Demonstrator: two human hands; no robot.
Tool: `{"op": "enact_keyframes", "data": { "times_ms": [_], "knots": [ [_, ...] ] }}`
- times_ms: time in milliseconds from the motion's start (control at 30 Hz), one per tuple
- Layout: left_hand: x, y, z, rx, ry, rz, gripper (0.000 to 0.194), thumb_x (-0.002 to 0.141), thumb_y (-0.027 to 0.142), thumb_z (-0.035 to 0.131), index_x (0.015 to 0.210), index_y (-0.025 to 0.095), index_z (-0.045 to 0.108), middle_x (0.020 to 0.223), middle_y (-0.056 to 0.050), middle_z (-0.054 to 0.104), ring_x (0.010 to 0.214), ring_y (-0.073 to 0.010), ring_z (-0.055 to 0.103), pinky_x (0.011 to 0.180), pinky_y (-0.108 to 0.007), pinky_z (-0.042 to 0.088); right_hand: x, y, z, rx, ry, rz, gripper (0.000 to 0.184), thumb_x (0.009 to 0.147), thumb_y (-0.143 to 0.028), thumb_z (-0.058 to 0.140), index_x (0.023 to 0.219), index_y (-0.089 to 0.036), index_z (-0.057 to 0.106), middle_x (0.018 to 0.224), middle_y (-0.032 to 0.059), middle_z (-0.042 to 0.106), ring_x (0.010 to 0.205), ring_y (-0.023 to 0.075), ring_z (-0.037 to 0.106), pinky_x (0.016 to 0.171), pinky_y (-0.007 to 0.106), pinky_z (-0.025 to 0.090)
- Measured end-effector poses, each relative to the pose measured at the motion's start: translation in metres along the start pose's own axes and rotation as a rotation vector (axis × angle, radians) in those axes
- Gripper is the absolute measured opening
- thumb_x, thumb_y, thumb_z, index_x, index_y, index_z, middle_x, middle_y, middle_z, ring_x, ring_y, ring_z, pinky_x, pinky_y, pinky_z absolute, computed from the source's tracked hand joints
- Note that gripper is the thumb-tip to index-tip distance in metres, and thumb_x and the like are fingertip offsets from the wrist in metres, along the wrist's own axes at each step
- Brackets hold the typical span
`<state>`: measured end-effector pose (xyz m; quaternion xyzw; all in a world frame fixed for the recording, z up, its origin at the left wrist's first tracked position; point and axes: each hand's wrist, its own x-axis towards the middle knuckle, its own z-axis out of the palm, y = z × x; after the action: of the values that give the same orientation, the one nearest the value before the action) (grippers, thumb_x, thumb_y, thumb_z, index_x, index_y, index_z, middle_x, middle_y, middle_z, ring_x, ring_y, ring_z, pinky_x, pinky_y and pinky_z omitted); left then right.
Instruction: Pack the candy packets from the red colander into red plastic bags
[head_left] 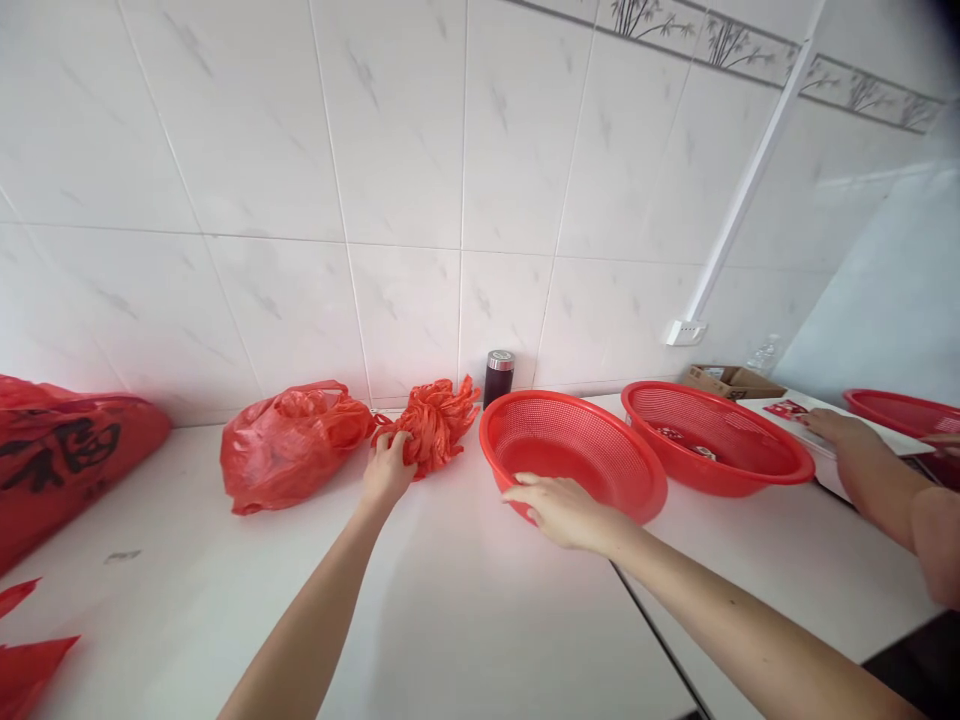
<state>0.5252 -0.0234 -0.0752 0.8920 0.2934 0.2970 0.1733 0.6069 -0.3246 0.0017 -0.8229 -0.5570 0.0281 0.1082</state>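
Note:
A crumpled bunch of red plastic bags (435,425) lies against the wall, and my left hand (388,465) has its fingers curled onto the near left side of it. To its left a fuller, knotted red plastic bag (289,445) rests on the table. My right hand (559,508) is over the near left rim of a red plastic colander (637,485), fingers apart. Whether those fingers touch the rim I cannot tell. No contents show in this colander.
A second red colander (780,465) with a few small items stands to the right, near a cardboard box (731,382). A black bottle (499,377) is by the wall. A co-worker's hand (829,425) rests on a white box. A large red bag (82,450) lies left.

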Motion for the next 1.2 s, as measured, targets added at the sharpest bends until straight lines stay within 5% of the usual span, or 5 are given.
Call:
{"op": "enact_keyframes", "data": {
  "times_ms": [267, 467, 733, 1000, 1200],
  "knots": [
    [-0.122, 0.000, -0.051, -0.075, 0.120, 0.056, 0.031, 0.069, 0.003, 0.045, 0.088, 0.022, 0.060, 0.111, -0.007, 0.057, 0.099, -0.0249, 0.058, 0.077, -0.034, 0.052, 0.014, -0.025, 0.011, 0.184, 0.562, -0.149, 0.036, 0.092, -0.015, 0.048, 0.125, -0.026, 0.059, 0.131, 0.0072, 0.055, 0.122, 0.0215, 0.051, 0.101, 0.039, 0.045],
    [-0.193, -0.002, -0.093, -0.142, 0.001, 0.116, 0.032, 0.066, 0.003, 0.041, 0.081, 0.023, 0.061, 0.112, -0.008, 0.058, 0.106, -0.0248, 0.061, 0.072, -0.030, 0.055, 0.022, -0.065, 0.030, 0.045, 0.175, -0.403, 0.103, 0.068, -0.018, 0.079, 0.151, -0.038, 0.022, 0.162, 0.0054, 0.002, 0.146, 0.0377, 0.003, 0.115, 0.062, 0.014],
    [-0.207, -0.009, -0.151, -0.390, -0.160, -0.025, 0.059, 0.083, 0.040, 0.062, 0.139, 0.038, 0.042, 0.143, -0.009, 0.047, 0.125, -0.0299, 0.050, 0.098, -0.044, 0.046, -0.009, -0.065, 0.050, -0.096, 0.270, -0.490, 0.032, 0.079, -0.002, 0.053, 0.102, -0.022, 0.064, 0.146, 0.0063, 0.042, 0.141, 0.0304, 0.026, 0.114, 0.058, 0.020],
    [-0.192, 0.042, -0.108, -0.943, -0.588, -0.295, 0.061, 0.076, 0.042, 0.072, 0.130, 0.022, 0.052, 0.130, -0.013, 0.062, 0.114, -0.0314, 0.060, 0.092, -0.042, 0.051, -0.044, -0.053, 0.084, -0.062, 0.499, -0.415, 0.027, 0.083, -0.001, 0.043, 0.083, -0.021, 0.061, 0.148, 0.0024, 0.041, 0.138, 0.0301, 0.030, 0.109, 0.058, 0.030],
    [-0.206, 0.017, -0.090, -1.098, -0.317, -0.707, 0.052, 0.064, 0.036, 0.077, 0.111, 0.017, 0.062, 0.100, -0.011, 0.073, 0.084, -0.0299, 0.070, 0.053, -0.030, 0.052, -0.061, -0.018, 0.102, 0.077, 0.550, -0.194, 0.031, 0.070, 0.002, 0.049, 0.088, -0.021, 0.061, 0.121, 0.0084, 0.059, 0.112, 0.0283, 0.052, 0.103, 0.054, 0.039]
  ]
}}
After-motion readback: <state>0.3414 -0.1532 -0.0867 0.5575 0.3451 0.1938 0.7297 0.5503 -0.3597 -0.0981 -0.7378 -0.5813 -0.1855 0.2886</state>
